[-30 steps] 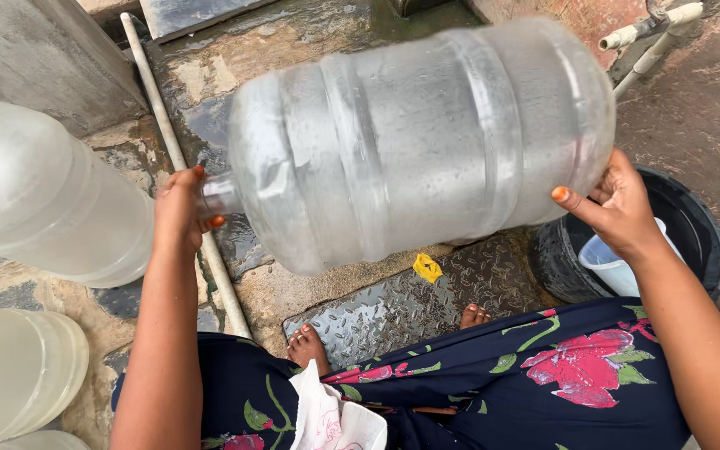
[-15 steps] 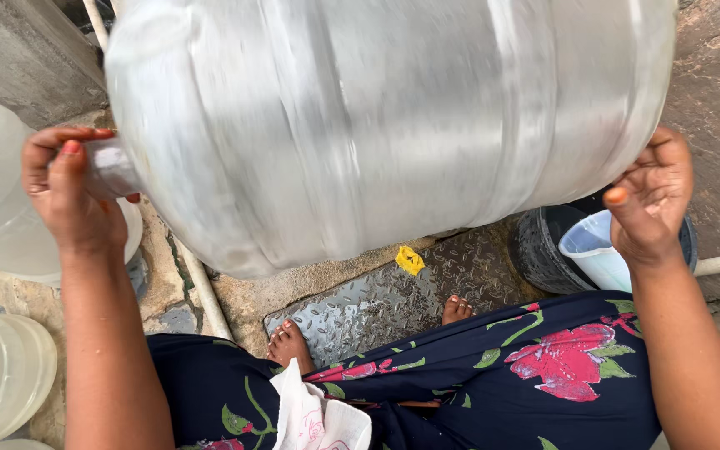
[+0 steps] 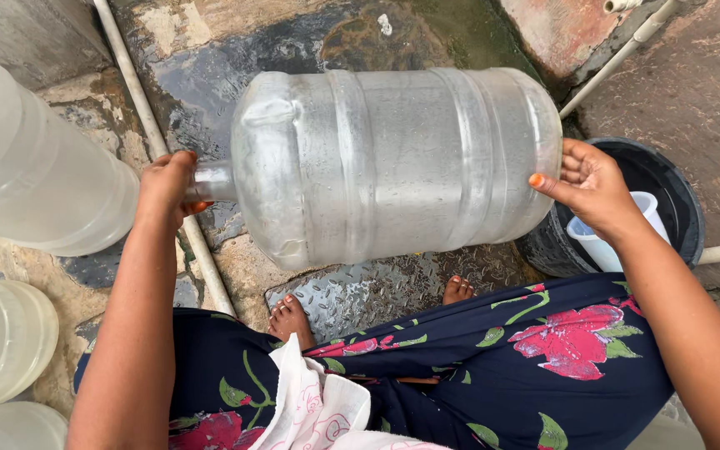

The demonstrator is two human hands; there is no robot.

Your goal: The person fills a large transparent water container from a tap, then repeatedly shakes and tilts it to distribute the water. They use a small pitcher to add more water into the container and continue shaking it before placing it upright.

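The big clear ribbed plastic water jug (image 3: pixel 393 162) lies sideways in the air above the wet stone floor (image 3: pixel 235 50), long axis left to right. The left hand (image 3: pixel 168 185) is wrapped around its narrow neck; the right hand (image 3: pixel 591 187), fingers spread, presses flat against its base. A black bucket (image 3: pixel 677 208) sits just beyond that base.

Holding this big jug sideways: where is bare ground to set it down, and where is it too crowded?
Bare room: the wet stone beyond the jug, between the white pipe and the angled pipe; also the stone slab at far right. Crowded: other jugs fill the left, the black bucket sits under the right hand, and feet occupy the metal plate.
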